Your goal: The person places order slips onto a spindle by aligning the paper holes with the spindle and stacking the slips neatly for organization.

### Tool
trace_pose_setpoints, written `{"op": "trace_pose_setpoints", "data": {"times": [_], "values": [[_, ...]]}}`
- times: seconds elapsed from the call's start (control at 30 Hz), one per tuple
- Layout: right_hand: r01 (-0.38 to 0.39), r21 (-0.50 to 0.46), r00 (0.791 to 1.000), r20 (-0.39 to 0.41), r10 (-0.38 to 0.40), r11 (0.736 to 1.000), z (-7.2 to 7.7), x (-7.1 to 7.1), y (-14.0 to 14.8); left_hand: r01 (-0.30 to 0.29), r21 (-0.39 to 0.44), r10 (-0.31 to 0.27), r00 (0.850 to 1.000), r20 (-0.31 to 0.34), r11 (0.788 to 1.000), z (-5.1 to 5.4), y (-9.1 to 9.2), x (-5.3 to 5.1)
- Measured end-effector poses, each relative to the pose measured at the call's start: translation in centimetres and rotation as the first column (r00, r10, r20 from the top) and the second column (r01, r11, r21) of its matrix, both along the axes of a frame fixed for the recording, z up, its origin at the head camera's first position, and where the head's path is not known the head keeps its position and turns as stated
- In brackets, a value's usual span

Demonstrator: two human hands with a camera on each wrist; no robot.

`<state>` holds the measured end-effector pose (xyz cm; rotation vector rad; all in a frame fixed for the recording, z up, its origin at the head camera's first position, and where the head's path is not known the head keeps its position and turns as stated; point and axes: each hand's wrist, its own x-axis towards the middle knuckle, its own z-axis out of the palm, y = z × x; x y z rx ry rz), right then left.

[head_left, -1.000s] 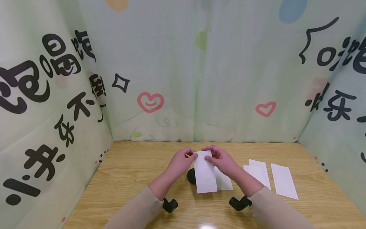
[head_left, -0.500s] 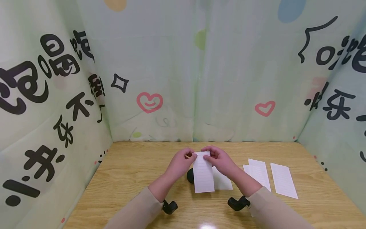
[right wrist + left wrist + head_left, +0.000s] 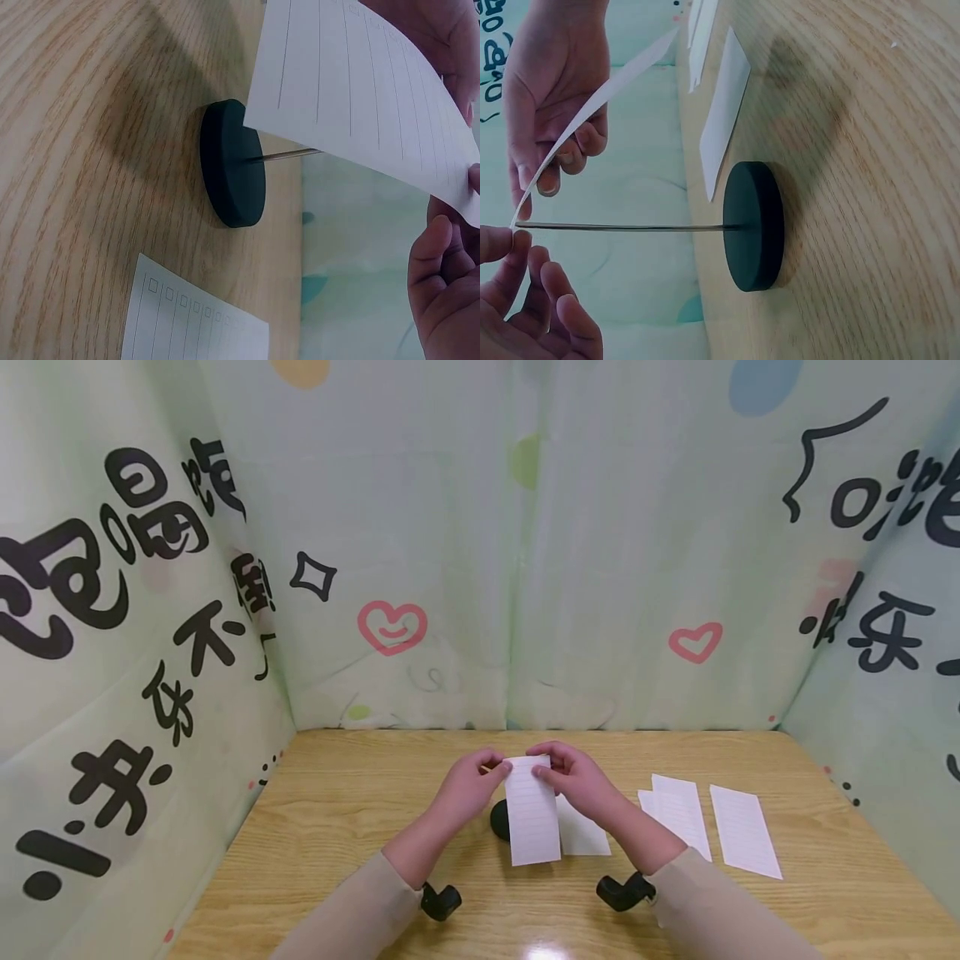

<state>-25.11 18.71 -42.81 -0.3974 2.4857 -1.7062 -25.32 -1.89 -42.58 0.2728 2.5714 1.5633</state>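
In the head view my left hand [image 3: 465, 789] pinches the top left corner of a lined white paper slip [image 3: 533, 818]. My right hand [image 3: 581, 785] pinches the same slip near its top right corner. Behind the slip stands a thin upright metal rod [image 3: 630, 227] on a round black base [image 3: 754, 225]. As the left wrist view shows, the rod's upper end meets the slip's top edge beside my fingertips; I cannot tell whether it pierces the paper. The slip bows and hangs toward me, its lower part above the table.
Another slip [image 3: 583, 831] lies on the wooden table [image 3: 360, 793] just right of the base. Farther right lie overlapping slips [image 3: 682, 814] and a single slip [image 3: 746, 831]. Printed curtains [image 3: 600, 568] enclose the table at the back and sides.
The held slip has shifted slightly left, mostly at its lower end. Both hands have moved a little left and keep their pinch. The slips on the table stay put.
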Motion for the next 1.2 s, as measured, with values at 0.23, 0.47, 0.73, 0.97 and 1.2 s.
{"op": "trace_pose_setpoints", "data": {"times": [0.23,0.47,0.73,0.97,1.2], "values": [[-0.008,-0.002,1.000,-0.018,0.008,1.000,0.1,0.0,-0.1,0.003,-0.011,-0.004,1.000,-0.024,1.000,0.0,-0.1,0.0],[0.013,0.012,1.000,0.000,-0.013,1.000,-0.1,0.1,-0.1,0.015,0.005,-0.015,0.999,-0.035,1.000,-0.2,0.0,-0.1],[0.019,0.016,1.000,0.001,-0.019,1.000,-0.3,0.0,-0.2,0.005,-0.005,-0.005,1.000,-0.016,1.000,-0.3,0.0,-0.1],[0.025,0.025,1.000,0.007,-0.025,0.999,-0.5,-0.1,-0.1,0.020,-0.007,-0.020,1.000,-0.022,1.000,-0.2,-0.1,0.0],[-0.012,0.054,1.000,0.005,0.011,0.998,-1.0,0.1,0.0,0.036,-0.051,-0.036,0.999,0.002,0.998,-0.9,-0.3,0.0]]}}
